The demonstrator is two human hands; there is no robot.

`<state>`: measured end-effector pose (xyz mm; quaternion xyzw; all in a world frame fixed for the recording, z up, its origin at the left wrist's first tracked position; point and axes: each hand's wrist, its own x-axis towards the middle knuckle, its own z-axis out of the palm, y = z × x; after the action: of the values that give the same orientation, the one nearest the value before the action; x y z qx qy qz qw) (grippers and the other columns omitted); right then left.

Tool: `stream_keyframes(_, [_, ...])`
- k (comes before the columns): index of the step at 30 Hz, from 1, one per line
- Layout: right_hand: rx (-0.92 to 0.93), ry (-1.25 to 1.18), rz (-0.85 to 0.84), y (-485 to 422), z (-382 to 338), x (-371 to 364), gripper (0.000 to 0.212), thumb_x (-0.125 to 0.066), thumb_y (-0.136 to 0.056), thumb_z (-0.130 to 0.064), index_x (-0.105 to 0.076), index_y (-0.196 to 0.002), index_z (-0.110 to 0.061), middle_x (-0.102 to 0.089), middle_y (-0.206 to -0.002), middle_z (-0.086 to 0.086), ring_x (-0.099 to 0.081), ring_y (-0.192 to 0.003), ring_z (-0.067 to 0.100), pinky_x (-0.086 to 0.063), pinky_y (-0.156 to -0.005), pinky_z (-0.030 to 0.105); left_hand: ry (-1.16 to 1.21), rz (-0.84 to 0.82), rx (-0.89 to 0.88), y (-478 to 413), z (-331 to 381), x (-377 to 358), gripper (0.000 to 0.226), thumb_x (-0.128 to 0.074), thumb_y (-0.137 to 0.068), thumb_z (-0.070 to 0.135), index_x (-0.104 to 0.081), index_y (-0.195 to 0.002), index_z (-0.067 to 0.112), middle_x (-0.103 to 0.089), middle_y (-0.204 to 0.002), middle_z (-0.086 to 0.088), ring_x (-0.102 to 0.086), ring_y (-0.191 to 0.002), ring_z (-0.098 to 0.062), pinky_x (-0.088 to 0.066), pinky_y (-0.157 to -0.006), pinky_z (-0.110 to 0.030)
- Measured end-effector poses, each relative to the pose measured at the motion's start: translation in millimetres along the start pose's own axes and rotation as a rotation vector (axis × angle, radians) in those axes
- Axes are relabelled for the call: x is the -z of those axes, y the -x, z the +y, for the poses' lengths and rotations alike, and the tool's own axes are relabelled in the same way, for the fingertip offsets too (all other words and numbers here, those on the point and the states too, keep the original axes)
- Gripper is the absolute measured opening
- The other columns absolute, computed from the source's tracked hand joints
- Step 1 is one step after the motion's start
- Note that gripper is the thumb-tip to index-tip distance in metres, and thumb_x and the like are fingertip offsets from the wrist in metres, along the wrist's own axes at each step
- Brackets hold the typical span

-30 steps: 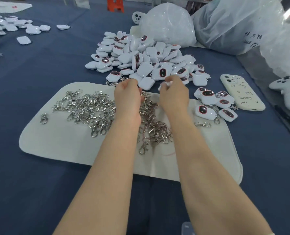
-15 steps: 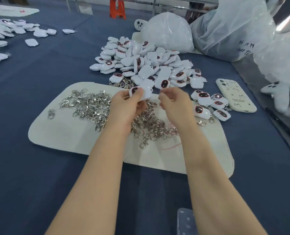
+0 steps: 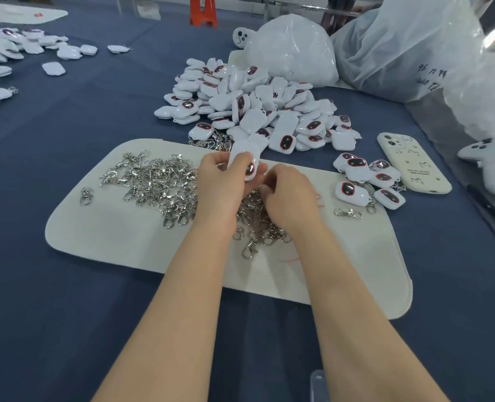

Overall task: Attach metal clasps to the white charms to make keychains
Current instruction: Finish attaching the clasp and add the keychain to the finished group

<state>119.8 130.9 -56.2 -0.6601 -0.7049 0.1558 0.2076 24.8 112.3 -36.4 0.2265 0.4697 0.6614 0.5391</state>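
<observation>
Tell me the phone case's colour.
Cream, with small dark doodles: the phone case, in the head view.

One white charm (image 3: pixel 245 161), a rounded pad with a dark, red-rimmed oval window, is gripped in the left hand (image 3: pixel 220 181) and tilted above the white mat (image 3: pixel 124 236). A loose heap of charms (image 3: pixel 252 111) lies just beyond the mat's far edge, some face up, some face down. A small cluster of charms (image 3: pixel 365 181) sits at the mat's right edge. Silver metal clasps (image 3: pixel 159 184) lie tangled across the mat's middle. A single clasp (image 3: pixel 85 195) lies apart near its left end.
</observation>
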Motion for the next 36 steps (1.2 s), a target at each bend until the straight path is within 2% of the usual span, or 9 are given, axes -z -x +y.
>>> stream_keyframes(5, [0.030, 0.001, -0.016, 1, -1, 0, 0.029, -0.055, -0.092, -0.027, -0.054, -0.119, -0.017, -0.059, -0.116, 0.009, -0.050, -0.112, 0.031, -0.040, -0.095, 0.045, -0.033, 0.001, -0.065, -1, 1, 1, 0.025, -0.050, -0.087, -0.005, -0.047, -0.108, 0.008, -0.061, -0.110, -0.022, -0.071, -0.071, -0.016, -0.055, -0.061, -0.021])
stream_keyframes(9, [0.043, -0.036, 0.020, 1, -1, -1, 0.019, -0.058, -0.092, -0.028, -0.060, -0.107, -0.019, -0.054, -0.115, 0.008, -0.050, -0.109, 0.029, -0.040, -0.095, 0.044, 0.059, 0.043, -0.079, -2, 6, 4, 0.029, -0.050, -0.088, -0.005, -0.047, -0.115, 0.002, -0.059, -0.110, -0.020, -0.070, -0.072, -0.017, -0.057, -0.062, -0.023])
stream_keyframes(14, [0.057, -0.091, 0.048, 0, 1, -1, 0.001, -0.054, -0.093, -0.019, -0.053, -0.093, -0.019, -0.059, -0.104, 0.004, -0.054, -0.098, 0.025, -0.043, -0.087, 0.038, 0.085, 0.096, -0.071, -4, 12, 8, 0.030, -0.054, -0.087, -0.001, -0.045, -0.116, -0.001, -0.060, -0.095, -0.012, -0.070, -0.069, -0.015, -0.057, -0.060, -0.024])
stream_keyframes(18, [0.023, -0.151, 0.085, 0, 4, 2, 0.008, -0.049, -0.096, -0.015, -0.050, -0.103, -0.013, -0.059, -0.092, 0.003, -0.055, -0.094, 0.023, -0.042, -0.077, 0.035, -0.189, 0.070, -0.100, -5, 10, 8, 0.028, -0.053, -0.084, 0.001, -0.049, -0.112, 0.000, -0.058, -0.080, -0.002, -0.058, -0.062, -0.007, -0.053, -0.061, -0.022])
stream_keyframes(21, [0.006, -0.250, 0.087, -1, 6, 6, 0.025, -0.048, -0.095, -0.010, -0.052, -0.120, -0.012, -0.060, -0.092, 0.001, -0.055, -0.092, 0.018, -0.046, -0.083, 0.035, -0.451, 0.016, -0.204, -5, 6, 9, 0.011, -0.058, -0.082, 0.007, -0.061, -0.089, 0.015, -0.051, -0.062, 0.007, -0.043, -0.049, -0.004, -0.038, -0.051, -0.016])
stream_keyframes(24, [-0.032, -0.434, 0.122, -2, 8, 14, 0.020, -0.052, -0.091, -0.009, -0.064, -0.105, -0.017, -0.060, -0.086, -0.006, -0.056, -0.087, 0.012, -0.046, -0.081, 0.027, -0.563, -0.042, -0.299, -3, 4, 8, 0.017, -0.065, -0.081, 0.010, -0.065, -0.075, 0.026, -0.055, -0.058, 0.013, -0.044, -0.042, 0.004, -0.035, -0.043, -0.009])
stream_keyframes(27, [-0.049, -0.661, 0.129, -2, 5, 24, 0.016, -0.056, -0.088, -0.006, -0.065, -0.093, -0.019, -0.060, -0.078, -0.008, -0.061, -0.084, 0.014, -0.049, -0.082, 0.030, -0.601, -0.085, -0.316, -3, 4, 7, 0.015, -0.067, -0.081, 0.015, -0.066, -0.077, 0.029, -0.063, -0.068, 0.011, -0.051, -0.049, 0.006, -0.042, -0.051, -0.010])
stream_keyframes(30, [-0.009, -0.741, 0.086, 0, 2, 30, 0.014, -0.057, -0.089, -0.005, -0.064, -0.091, -0.017, -0.062, -0.078, -0.003, -0.062, -0.075, 0.012, -0.050, -0.075, 0.026, -0.589, -0.122, -0.269, -4, 2, 6, 0.013, -0.068, -0.083, 0.016, -0.066, -0.079, 0.028, -0.065, -0.072, 0.007, -0.057, -0.061, -0.004, -0.052, -0.068, -0.026])
stream_keyframes(36, [0.043, -0.784, 0.051, 1, -1, 33, 0.020, -0.057, -0.090, -0.005, -0.064, -0.083, -0.022, -0.064, -0.075, -0.003, -0.060, -0.062, 0.000, -0.047, -0.060, 0.011, -0.557, -0.149, -0.255, -4, 0, 4, 0.011, -0.065, -0.085, 0.011, -0.065, -0.086, 0.021, -0.060, -0.071, 0.002, -0.055, -0.062, -0.012, -0.046, -0.067, -0.030])
